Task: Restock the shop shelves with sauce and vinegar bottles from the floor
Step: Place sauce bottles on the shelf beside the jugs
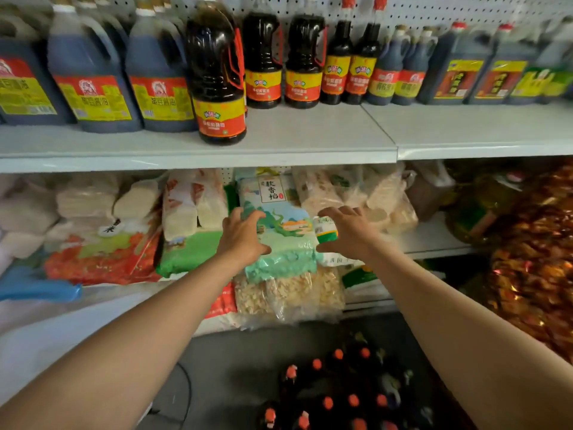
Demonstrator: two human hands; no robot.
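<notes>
A large dark sauce bottle (219, 79) with a red and yellow label stands alone near the front edge of the upper shelf (310, 138). Behind it, two like bottles (283, 57) stand in the back row. On the floor at the bottom, several dark bottles with orange caps (338, 395) stand packed together. My left hand (240, 235) and my right hand (347, 229) hover with spread fingers on either side of a green rice bag (279, 231) on the lower shelf. Neither hand holds anything.
Big dark jugs (93, 79) with red-yellow labels fill the upper shelf's left; slimmer bottles (350, 63) and more jugs (459, 66) stand to the right. Bags of rice and grain (186, 212) crowd the lower shelf. Shiny red-gold packets (533, 259) pile up at the right.
</notes>
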